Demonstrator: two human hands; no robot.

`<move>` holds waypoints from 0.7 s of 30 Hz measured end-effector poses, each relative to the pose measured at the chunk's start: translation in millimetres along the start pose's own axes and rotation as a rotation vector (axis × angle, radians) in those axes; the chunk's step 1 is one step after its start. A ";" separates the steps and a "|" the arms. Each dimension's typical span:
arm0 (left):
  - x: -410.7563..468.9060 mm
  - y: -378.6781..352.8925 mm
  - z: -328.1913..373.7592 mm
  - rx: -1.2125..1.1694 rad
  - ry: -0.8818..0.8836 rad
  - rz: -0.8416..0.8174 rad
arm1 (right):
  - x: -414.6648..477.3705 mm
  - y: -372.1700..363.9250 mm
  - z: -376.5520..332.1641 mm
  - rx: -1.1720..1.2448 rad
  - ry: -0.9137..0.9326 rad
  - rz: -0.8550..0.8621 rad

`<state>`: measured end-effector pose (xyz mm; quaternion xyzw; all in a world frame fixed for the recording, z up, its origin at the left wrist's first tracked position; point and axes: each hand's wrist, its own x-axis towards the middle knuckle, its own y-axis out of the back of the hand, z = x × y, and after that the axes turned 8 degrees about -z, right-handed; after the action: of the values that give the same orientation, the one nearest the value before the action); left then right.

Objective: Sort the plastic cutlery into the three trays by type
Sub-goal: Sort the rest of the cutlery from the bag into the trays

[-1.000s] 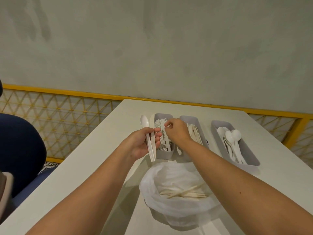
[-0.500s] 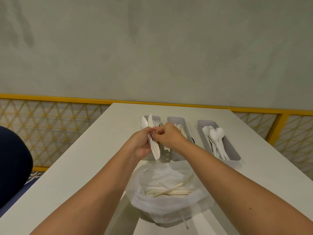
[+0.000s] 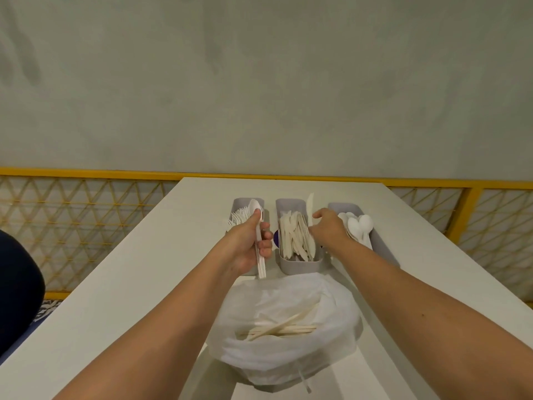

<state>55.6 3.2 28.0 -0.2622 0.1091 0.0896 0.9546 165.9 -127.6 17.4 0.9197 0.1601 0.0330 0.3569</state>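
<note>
My left hand [image 3: 247,247] is closed around a white spoon [image 3: 257,226] over the fork tray [image 3: 239,204]. My right hand [image 3: 327,230] pinches a knife [image 3: 309,207], blade up, above the knife tray [image 3: 300,262] toward the table's [image 3: 144,269] far edge; the spoon tray [image 3: 383,249] sits rightmost.

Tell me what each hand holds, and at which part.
Left hand: a spoon, gripped on its handle. Right hand: a knife, held low on its handle.

The left hand [image 3: 248,243] hides the fork tray's [image 3: 243,204] near end; both elbows are cut off.
</note>
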 end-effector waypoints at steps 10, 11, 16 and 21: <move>1.6 -3.2 -2.7 0.045 -0.028 -0.067 | 0.1 -14.1 3.7 -0.152 0.070 0.018; 2.3 -4.1 -3.0 0.033 -0.037 -0.061 | -1.6 -13.3 2.0 -0.117 0.097 0.020; 9.0 -14.6 -7.4 -0.073 -0.076 -0.040 | -23.7 -1.5 -14.4 0.072 0.226 -0.008; 14.3 -32.8 -10.9 -0.122 -0.106 -0.037 | -54.1 9.0 -14.6 0.147 0.315 -0.003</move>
<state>75.0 -28.6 31.0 -0.3168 0.0479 0.0924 0.9428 114.5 -141.6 37.1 0.9266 0.2174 0.1643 0.2593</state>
